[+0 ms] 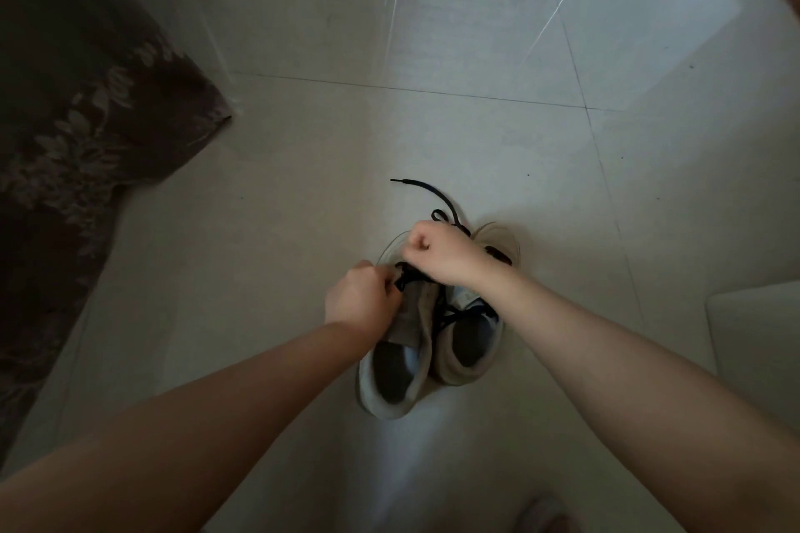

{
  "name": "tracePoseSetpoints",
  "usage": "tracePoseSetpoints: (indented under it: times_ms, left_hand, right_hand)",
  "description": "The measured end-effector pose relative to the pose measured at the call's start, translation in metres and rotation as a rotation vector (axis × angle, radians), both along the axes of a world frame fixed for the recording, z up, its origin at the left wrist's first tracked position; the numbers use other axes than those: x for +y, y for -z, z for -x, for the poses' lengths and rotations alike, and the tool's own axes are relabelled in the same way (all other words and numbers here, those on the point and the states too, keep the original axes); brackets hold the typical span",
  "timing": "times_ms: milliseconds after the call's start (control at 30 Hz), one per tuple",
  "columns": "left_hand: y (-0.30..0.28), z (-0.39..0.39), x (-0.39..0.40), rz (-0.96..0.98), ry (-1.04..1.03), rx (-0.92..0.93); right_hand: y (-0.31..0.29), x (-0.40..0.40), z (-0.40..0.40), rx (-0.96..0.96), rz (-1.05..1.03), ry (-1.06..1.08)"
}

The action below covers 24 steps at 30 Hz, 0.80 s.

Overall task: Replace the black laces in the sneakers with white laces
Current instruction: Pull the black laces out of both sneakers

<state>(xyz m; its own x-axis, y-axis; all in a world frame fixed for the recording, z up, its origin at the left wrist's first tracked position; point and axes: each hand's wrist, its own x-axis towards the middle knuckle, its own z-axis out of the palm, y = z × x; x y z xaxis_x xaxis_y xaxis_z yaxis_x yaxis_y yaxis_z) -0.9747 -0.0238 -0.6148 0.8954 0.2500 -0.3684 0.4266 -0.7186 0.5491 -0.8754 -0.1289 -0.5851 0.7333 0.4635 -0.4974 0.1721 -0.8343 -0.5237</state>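
Both hands worked over the left sneaker (391, 376); the left hand (359, 301) pinched the black lace (437, 195); the right hand (435, 249) was fisted around it.

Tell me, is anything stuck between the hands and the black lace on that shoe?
Nothing visible. The left hand already pinches the black lace at the left sneaker, and the right hand is curled above it, where the lace's free end trails away across the floor.
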Motion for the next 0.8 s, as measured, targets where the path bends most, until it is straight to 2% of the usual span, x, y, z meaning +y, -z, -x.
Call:
tracePoseSetpoints:
  times_ms: [100, 267, 367, 433, 567, 600, 633, 667, 700, 767, 800]
  left_hand:
    - [-0.001, 0.0, 0.0, 0.006, 0.018, -0.009]
    - [-0.002, 0.0, 0.0, 0.0, 0.022, -0.008]
    - [-0.002, 0.0, 0.0, -0.039, 0.053, 0.002]
    - [-0.002, 0.0, -0.001, -0.074, 0.073, -0.001]
    - [-0.001, 0.0, -0.003, -0.098, 0.083, -0.018]
    - [-0.001, 0.001, -0.003, -0.096, 0.08, -0.022]
    - [0.0, 0.001, -0.003, -0.095, 0.077, -0.022]
    - [0.0, 0.001, -0.004, -0.097, 0.074, -0.021]
    - [0.0, 0.002, -0.004, -0.1, 0.072, -0.019]
    - [0.0, 0.002, -0.004, -0.103, 0.064, -0.02]
    - [0.0, 0.002, -0.004, -0.101, 0.059, -0.021]
  right_hand:
    - [0.01, 0.006, 0.009, -0.119, 0.173, -0.231]
    - [0.01, 0.016, 0.005, -0.263, 0.435, -0.381]
    - [0.011, 0.011, 0.003, -0.168, 0.326, -0.35]
    - [0.008, 0.006, -0.005, -0.056, 0.066, -0.161]
    - [-0.019, -0.007, -0.029, 0.344, -0.752, 0.778]
    - [-0.021, -0.011, -0.033, 0.422, -0.872, 0.934]
    - [-0.023, -0.015, -0.034, 0.432, -0.877, 0.992]
    - [-0.022, -0.017, -0.034, 0.358, -0.739, 0.931]
    - [-0.018, -0.019, -0.031, 0.244, -0.503, 0.763]
    - [-0.003, -0.021, -0.018, 0.011, -0.066, 0.301]
    - [0.005, -0.021, -0.013, -0.047, 0.029, 0.114]
